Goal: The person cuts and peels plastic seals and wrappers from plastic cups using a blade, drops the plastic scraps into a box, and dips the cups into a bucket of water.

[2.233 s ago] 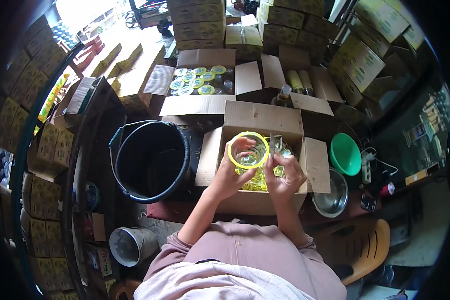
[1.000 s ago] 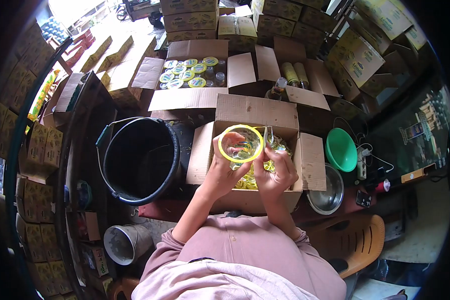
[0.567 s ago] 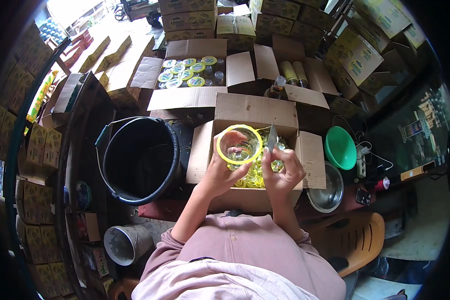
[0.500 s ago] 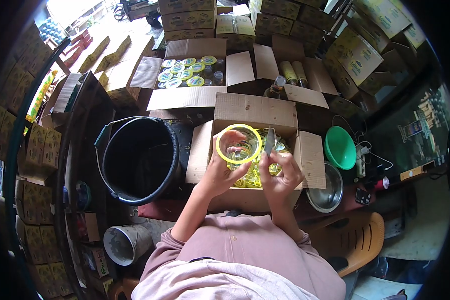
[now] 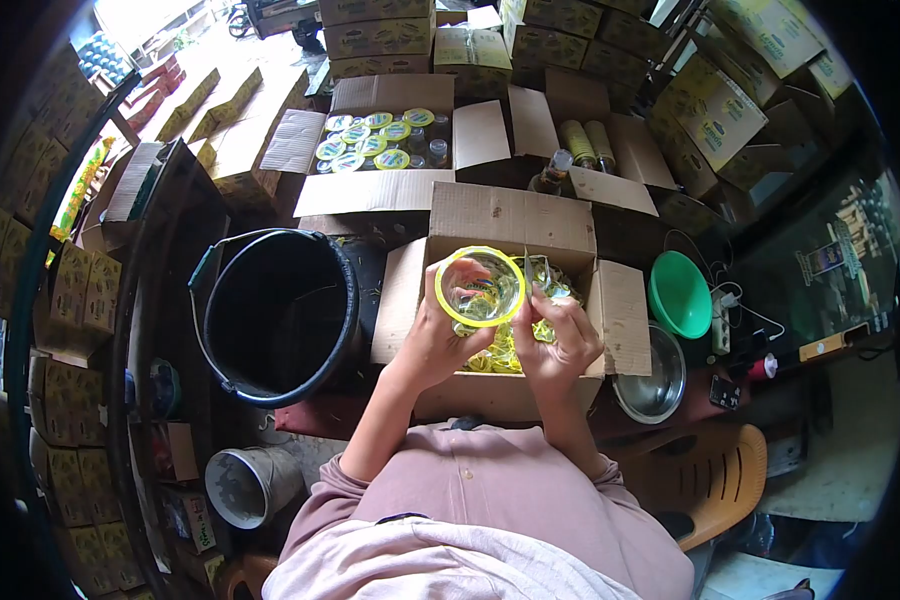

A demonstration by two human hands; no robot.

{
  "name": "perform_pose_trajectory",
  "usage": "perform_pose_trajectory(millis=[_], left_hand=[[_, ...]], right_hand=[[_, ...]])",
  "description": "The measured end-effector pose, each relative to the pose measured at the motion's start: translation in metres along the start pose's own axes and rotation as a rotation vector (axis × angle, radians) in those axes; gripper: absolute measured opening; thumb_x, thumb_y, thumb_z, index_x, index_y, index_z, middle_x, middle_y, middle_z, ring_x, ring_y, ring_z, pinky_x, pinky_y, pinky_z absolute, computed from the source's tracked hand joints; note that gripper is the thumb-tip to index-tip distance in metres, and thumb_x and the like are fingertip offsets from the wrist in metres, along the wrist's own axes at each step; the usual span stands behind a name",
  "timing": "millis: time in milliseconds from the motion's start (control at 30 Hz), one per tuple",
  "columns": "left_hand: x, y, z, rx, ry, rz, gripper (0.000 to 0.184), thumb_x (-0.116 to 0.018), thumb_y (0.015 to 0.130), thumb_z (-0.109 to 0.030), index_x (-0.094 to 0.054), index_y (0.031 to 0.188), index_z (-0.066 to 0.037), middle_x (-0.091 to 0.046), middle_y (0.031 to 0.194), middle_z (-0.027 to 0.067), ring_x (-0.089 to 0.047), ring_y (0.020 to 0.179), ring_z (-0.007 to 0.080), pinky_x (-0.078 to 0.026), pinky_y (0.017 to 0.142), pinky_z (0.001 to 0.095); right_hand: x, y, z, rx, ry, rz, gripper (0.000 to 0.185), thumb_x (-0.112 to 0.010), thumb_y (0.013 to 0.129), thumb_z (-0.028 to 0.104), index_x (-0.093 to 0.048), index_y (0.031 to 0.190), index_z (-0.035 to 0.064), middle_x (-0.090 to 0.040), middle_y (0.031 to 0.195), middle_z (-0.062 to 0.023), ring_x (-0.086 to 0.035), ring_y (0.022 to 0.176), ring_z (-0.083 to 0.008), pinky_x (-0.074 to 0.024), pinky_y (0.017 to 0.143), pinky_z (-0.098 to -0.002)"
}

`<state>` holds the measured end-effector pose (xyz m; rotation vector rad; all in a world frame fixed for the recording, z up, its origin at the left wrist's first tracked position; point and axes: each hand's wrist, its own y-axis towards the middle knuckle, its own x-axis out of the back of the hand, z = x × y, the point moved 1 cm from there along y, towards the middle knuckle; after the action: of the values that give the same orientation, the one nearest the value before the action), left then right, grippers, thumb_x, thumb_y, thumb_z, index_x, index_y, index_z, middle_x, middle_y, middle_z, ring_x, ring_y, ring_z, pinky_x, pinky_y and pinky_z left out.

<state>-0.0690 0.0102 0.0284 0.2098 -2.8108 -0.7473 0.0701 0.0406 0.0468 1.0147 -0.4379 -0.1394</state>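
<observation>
The left hand (image 5: 432, 340) curls around a clear yellow-rimmed cup (image 5: 481, 290) above the near open carton (image 5: 510, 215); the right hand (image 5: 562, 338) pinches a thin blade (image 5: 528, 272) beside its rim. At far right, a yellow box (image 5: 710, 115) reads "Lemon" — print on the far round lids (image 5: 373, 146) is too small.

1. A single head-worn camera faces forward and steeply down; the wearer's shirt (image 5: 460, 475) fills the bottom of the frame.
2. The left hand (image 5: 438, 335) and right hand (image 5: 560, 340) show at close range, mid-frame.
3. Its wide view reaches distant stacked boxes (image 5: 378, 40) along the top edge; dark curves round the corners.
</observation>
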Motion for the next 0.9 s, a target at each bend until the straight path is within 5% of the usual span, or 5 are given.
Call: perform_pose_trajectory(millis=[500, 900], left_hand=[[0.008, -0.002, -0.002, 0.015, 0.049, 0.179, 0.064, -0.062, 0.067, -0.001, -0.028, 0.121, -0.002, -0.043, 0.108, 0.0129, -0.048, 0.103, 0.0234, -0.040, 0.090, 0.0330], [0.000, -0.001, 0.009, 0.069, -0.386, 0.067, 0.066, -0.062, 0.069, -0.005, -0.029, 0.126, -0.002, -0.043, 0.114, 0.0112, -0.045, 0.109, 0.0209, -0.037, 0.094, 0.0342]], right_hand=[[-0.004, 0.009, -0.009, 0.010, 0.004, 0.069, 0.025, -0.067, 0.063, -0.004, -0.065, 0.087, 0.0035, -0.056, 0.065, -0.0046, -0.056, 0.055, -0.0141, -0.0453, 0.052, -0.0248], [0.005, -0.006, -0.004, -0.110, 0.070, 0.041, 0.016, -0.066, 0.065, -0.004, -0.062, 0.080, 0.0003, -0.059, 0.065, -0.0076, -0.058, 0.056, -0.0140, -0.0452, 0.052, -0.0242]])
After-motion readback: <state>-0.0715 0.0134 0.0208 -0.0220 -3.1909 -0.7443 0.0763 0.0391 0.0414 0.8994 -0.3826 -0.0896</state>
